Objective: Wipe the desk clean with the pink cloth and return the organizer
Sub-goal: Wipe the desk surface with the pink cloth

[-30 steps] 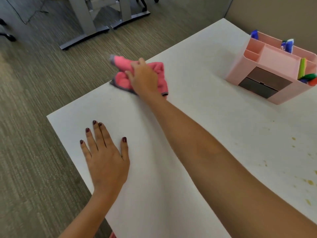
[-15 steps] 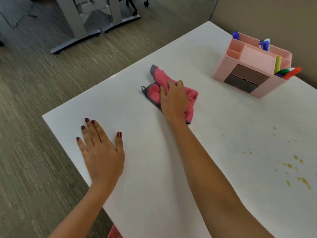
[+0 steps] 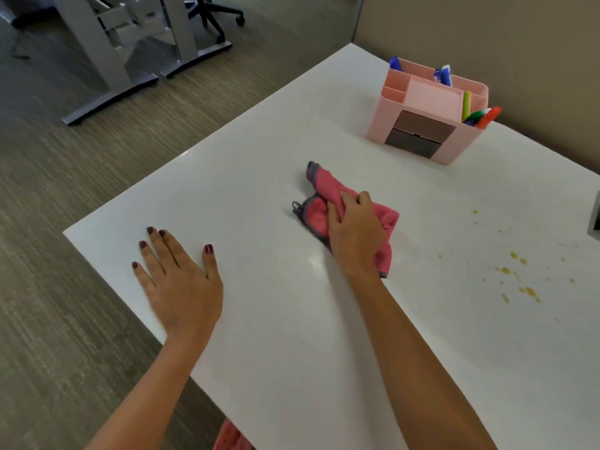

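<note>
My right hand [image 3: 354, 233] presses down on the crumpled pink cloth [image 3: 324, 190] with grey edging, fingers curled into its folds, near the middle of the white desk [image 3: 259, 352]. My left hand [image 3: 180, 284] lies flat and open on the desk near its left edge, holding nothing. The pink organizer [image 3: 428, 115], with two dark drawers and several pens and markers, stands at the far right of the desk by the wall. Yellowish stain spots [image 3: 519, 280] dot the desk to the right of the cloth.
The desk's left edge drops to a grey carpeted floor [image 3: 65, 222]. Grey desk legs [image 3: 110, 69] and an office chair base [image 3: 214, 14] stand on the floor beyond. A beige partition wall [image 3: 487, 34] runs behind the organizer. A dark object [image 3: 595, 219] pokes in at the right edge.
My right hand has dragged the cloth from the far left edge of the desk toward me and to the right. My left hand has stayed flat in place.
</note>
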The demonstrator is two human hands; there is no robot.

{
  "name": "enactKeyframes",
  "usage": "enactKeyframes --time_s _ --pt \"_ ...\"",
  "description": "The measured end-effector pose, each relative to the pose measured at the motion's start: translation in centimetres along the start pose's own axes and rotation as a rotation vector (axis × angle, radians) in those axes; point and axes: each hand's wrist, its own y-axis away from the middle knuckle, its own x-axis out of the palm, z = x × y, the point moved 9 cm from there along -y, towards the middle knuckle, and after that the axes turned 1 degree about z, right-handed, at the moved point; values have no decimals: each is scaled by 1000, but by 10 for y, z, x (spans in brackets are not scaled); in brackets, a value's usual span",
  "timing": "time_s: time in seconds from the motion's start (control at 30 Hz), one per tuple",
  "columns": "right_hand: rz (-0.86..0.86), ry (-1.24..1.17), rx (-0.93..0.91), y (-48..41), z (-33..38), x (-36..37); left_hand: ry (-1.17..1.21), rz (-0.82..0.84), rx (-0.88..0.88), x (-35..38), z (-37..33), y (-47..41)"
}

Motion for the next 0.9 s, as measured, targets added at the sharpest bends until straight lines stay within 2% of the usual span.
enactKeyframes --time_s 0.13,0.2,0.3,0.37,0.43,0.57,0.7,0.77,0.83,0.9 --pt "-101 62 361 -5 -68 -28 9 4 3 -2 -1 0" --pt "-71 82 300 2 -61 -29 14 4 4 -2 -2 1" --pt "11 48 -3 35 -26 -22 24 6 16 -2 -5 2" --pt "34 16 -108 55 -23 -27 41 25 40 -1 -13 7" --pt "16 34 -58 62 -45 -38 37 42 121 0 -30 17" --pt "-102 132 260 51 -125 -74 16 84 329 5 -76 44" --pt "-147 173 481 47 -186 -101 18 119 508 12 -115 69" --pt "-147 192 563 49 -195 -104 28 138 565 15 -131 78" --pt "-137 210 515 55 -176 -100 36 160 609 17 -144 87" --pt "-100 191 308 71 -136 -88 53 176 633 19 -156 94"
